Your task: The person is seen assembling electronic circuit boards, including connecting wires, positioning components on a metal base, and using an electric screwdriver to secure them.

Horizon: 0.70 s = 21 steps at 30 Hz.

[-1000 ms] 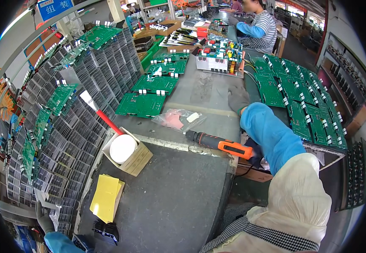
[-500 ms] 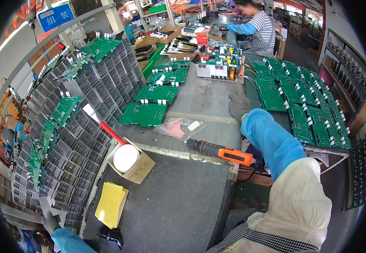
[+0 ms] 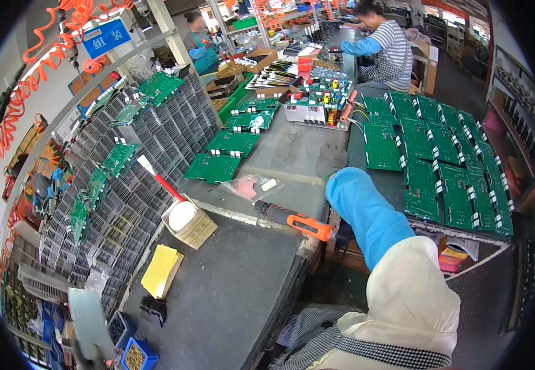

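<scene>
My left hand point(image 3: 90, 359), in a dark glove at the lower left edge, grips a flat grey-green plate point(image 3: 90, 322) by its lower end. The plate tilts in front of the stacked grey metal pieces point(image 3: 113, 228); much of that hand is dim and cut off. My right hand point(image 3: 331, 157), in a grey glove with a blue sleeve behind it, lies flat on the bench with nothing seen in it. Nearby is an orange and black electric screwdriver point(image 3: 295, 221), left of the right forearm. A clear bag point(image 3: 252, 186) with a pink piece inside lies beyond it.
Green circuit boards point(image 3: 440, 160) cover the right bench; more boards point(image 3: 233, 143) line the left side. A white tub in a carton point(image 3: 187, 223) holds a red-handled brush point(image 3: 159, 179). Yellow cards point(image 3: 161, 271) and blue bins point(image 3: 138, 356) sit lower left. A co-worker point(image 3: 381, 49) sits at the far end.
The view has swung left and down. The plate in my left hand now shows more of its face, and that hand sits lower. My right hand still rests on the bench.
</scene>
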### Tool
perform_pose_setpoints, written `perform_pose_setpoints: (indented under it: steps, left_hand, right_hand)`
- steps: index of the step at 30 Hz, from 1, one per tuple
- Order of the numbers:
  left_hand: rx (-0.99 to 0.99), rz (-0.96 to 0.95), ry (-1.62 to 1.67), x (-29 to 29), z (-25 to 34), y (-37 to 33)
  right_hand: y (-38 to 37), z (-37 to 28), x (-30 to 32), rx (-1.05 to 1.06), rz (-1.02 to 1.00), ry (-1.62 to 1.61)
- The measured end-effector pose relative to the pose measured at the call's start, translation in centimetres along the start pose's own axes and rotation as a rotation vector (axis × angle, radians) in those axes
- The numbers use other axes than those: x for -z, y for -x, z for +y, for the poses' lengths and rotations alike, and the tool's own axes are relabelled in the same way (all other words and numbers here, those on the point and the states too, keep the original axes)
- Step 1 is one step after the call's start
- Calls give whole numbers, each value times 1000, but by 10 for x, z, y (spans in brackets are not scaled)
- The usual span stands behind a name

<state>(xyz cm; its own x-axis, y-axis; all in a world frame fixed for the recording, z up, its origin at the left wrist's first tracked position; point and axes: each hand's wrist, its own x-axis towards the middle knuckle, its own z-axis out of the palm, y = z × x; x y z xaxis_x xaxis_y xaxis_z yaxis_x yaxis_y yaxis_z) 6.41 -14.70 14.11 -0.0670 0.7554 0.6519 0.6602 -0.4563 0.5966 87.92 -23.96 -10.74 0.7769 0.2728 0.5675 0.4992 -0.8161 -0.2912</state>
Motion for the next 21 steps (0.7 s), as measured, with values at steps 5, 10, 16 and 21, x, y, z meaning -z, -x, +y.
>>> perform_pose_setpoints:
  steps: [5,10,16,21]
  left_hand:
    - [-258,-171,-251,-22,82,154]
    - [-84,-214,-270,-90,86,264]
    - [-145,-260,-34,-97,96,289]
    - [-213,-315,-39,-90,83,281]
  right_hand:
    - [-4,11,5,-65,-105,-29]
    - [-3,14,20,-95,-210,-19]
    - [0,5,28,-92,-226,-22]
    - [1,1,31,-70,-245,-57]
